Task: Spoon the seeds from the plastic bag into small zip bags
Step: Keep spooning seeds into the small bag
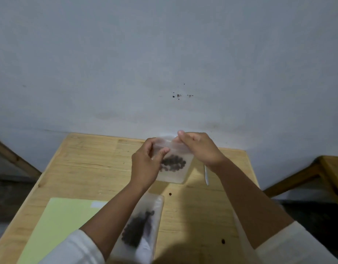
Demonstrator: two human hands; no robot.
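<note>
A small clear zip bag (175, 173) with a dark clump of seeds (173, 163) inside is held above the far middle of the wooden table (92, 164). My left hand (145, 164) pinches its upper left edge between thumb and fingers. My right hand (200, 149) pinches the top strip on the right side. A larger plastic bag (145, 225) with dark seeds lies flat near me, partly under my left forearm. A white spoon (206, 176) lies on the table to the right, partly hidden by my right wrist.
A pale green sheet (57, 225) lies on the table's near left. Two loose seeds rest on the wood, one (170, 193) at the middle and one (223, 241) near right. A wall rises just behind the table, and wooden furniture (328, 172) stands at right.
</note>
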